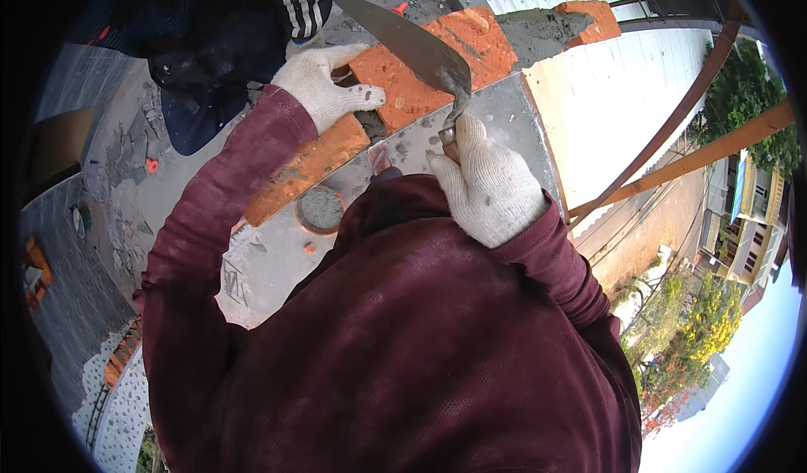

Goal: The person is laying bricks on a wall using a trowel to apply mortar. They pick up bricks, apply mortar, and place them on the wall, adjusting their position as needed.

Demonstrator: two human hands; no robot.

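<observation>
My right hand (pixel 496 183), in a white knitted glove, is closed round the handle of a trowel (pixel 412 46). Its grey, mortar-smeared blade reaches up and to the left over an orange brick (pixel 479 40). My left hand (pixel 319 85), also gloved, has thumb and fingers spread at the near-left end of that brick, above a mortar-filled gap. Whether the fingertips touch the brick I cannot tell. Another orange brick (pixel 307 166) lies in line below this hand. Grey mortar (pixel 538 36) covers the course beyond, up to a farther brick (pixel 593 21).
A person in dark clothes (pixel 202 44) with a striped sleeve is close at the upper left. A round container of mortar (pixel 320 209) stands below the bricks. Rusty metal bars (pixel 698 158) cross the right side, beyond the ledge, with a street and buildings below.
</observation>
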